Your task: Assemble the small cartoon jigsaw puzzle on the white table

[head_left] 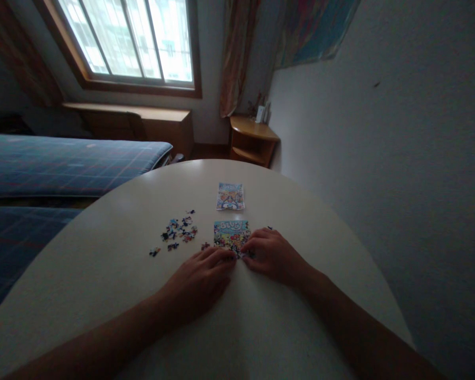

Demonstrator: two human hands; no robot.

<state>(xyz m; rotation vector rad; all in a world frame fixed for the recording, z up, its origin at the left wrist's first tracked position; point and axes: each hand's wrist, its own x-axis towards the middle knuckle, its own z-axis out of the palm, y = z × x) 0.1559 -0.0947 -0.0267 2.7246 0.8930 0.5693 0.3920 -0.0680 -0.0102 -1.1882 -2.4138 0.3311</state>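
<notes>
A partly joined jigsaw puzzle (231,232), bright with cartoon figures and big title letters, lies flat on a white round table (174,338). At its lower left edge my left hand (209,272) rests with fingers closed together, fingertips pressed on the border pieces. My right hand (271,254) covers the puzzle's lower right corner, thumb and index finger pinched at the bottom edge on a small puzzle piece, mostly hidden. A loose piece (205,246) lies just beyond my left hand. Left of the puzzle spreads a pile of loose pieces (176,229).
Behind the puzzle lies a printed picture sheet (230,197). A dark piece (269,228) sits beyond my right hand. Past the table are a plaid mattress (71,163), a wooden corner shelf (255,128) and a window (130,42). A wall (399,158) runs along the right.
</notes>
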